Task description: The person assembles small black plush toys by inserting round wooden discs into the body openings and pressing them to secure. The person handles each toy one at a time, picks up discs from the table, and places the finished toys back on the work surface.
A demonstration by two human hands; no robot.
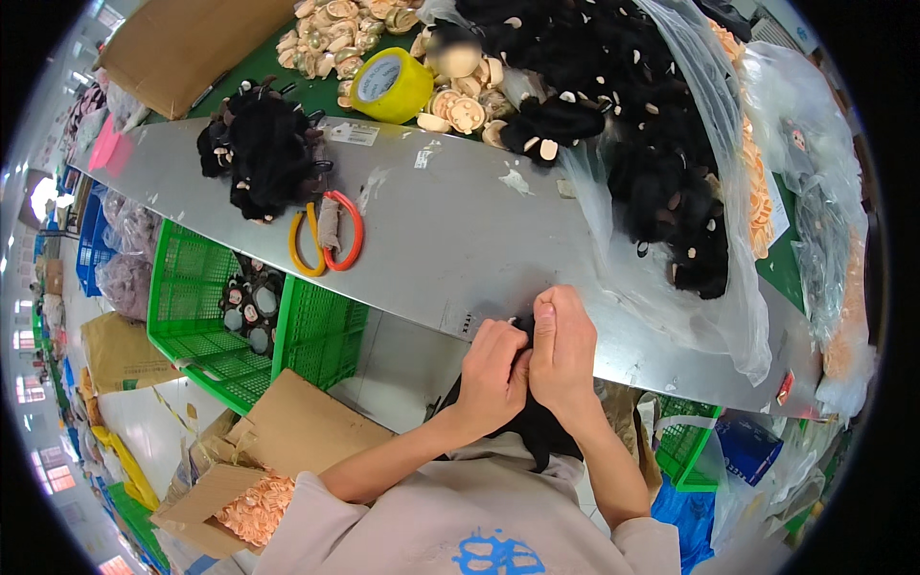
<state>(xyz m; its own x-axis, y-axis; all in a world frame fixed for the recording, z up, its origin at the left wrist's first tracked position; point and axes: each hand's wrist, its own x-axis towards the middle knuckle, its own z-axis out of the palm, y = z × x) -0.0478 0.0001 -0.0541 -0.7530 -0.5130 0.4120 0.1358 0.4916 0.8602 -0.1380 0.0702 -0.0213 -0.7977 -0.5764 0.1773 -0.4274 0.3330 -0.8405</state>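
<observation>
Gripping a black soft piece [539,429] between the left hand [493,374] and the right hand [561,350], in front of a pale shirt [422,508] and at the near edge of a metal tabletop [431,230]. Holding the fingers of both hands curled tight, side by side, with part of the piece hanging below and a small dark portion showing between the hands. Unable to tell exact fingertip contact, owing to the folded fingers.

Note, at lower left, a carton [196,489] containing peach-coloured pieces [259,508]. Locate, farther out on the left, a green mesh crate [196,287] with black plush items [257,311] inside.

Observe, on the left part of the tabletop, scissors [329,225] with one orange and one red handle loop, near a black plush bundle [264,153]. Locate, on the right, a clear plastic bag [714,326] beside and partly over a large black plush heap [661,172]. Find, toward the far side, a yellow tape roll [410,96] next to beige round parts [467,113]. Note a cardboard sheet [187,48] at far left.
</observation>
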